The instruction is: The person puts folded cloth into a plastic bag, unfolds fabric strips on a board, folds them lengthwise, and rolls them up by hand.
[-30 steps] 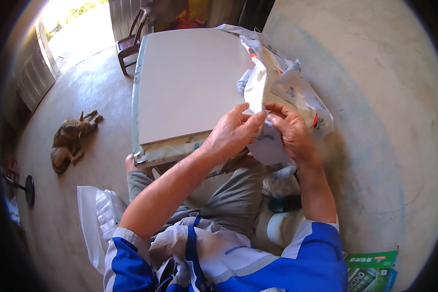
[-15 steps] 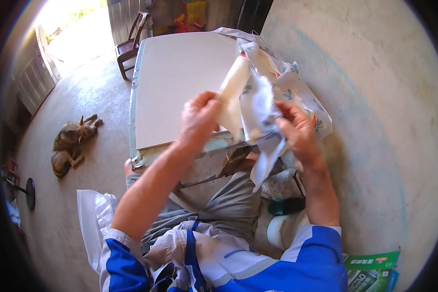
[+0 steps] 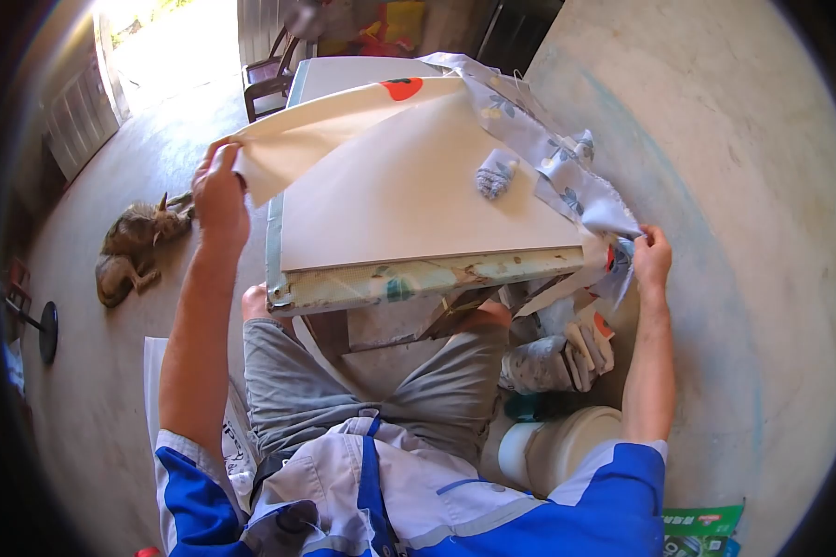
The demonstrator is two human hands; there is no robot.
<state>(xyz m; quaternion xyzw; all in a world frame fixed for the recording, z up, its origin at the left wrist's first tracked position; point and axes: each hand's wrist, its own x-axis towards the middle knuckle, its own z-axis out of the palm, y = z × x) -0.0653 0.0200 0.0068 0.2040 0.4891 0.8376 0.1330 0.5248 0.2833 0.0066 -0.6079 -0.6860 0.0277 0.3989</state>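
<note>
My left hand (image 3: 221,193) is closed on the end of a cream cloth strip (image 3: 311,130) with a red spot, held stretched out past the table's left edge. At the right, my right hand (image 3: 652,258) grips the end of a grey-white patterned cloth (image 3: 567,181), beyond the table's right edge. Both cloths run back towards the far right corner of the white board (image 3: 418,200), where they lie close together. A small rolled patterned piece (image 3: 495,174) rests on the board near its right side.
A dog (image 3: 132,249) lies on the floor at the left. Behind the table stands a dark chair (image 3: 267,88). Below right are folded cloth bundles (image 3: 539,364), a pale round container (image 3: 576,446) and a green package (image 3: 701,524).
My hands have moved far apart, the left one to the left and the right one to the right. The cloths between them are now separated and spread out.
</note>
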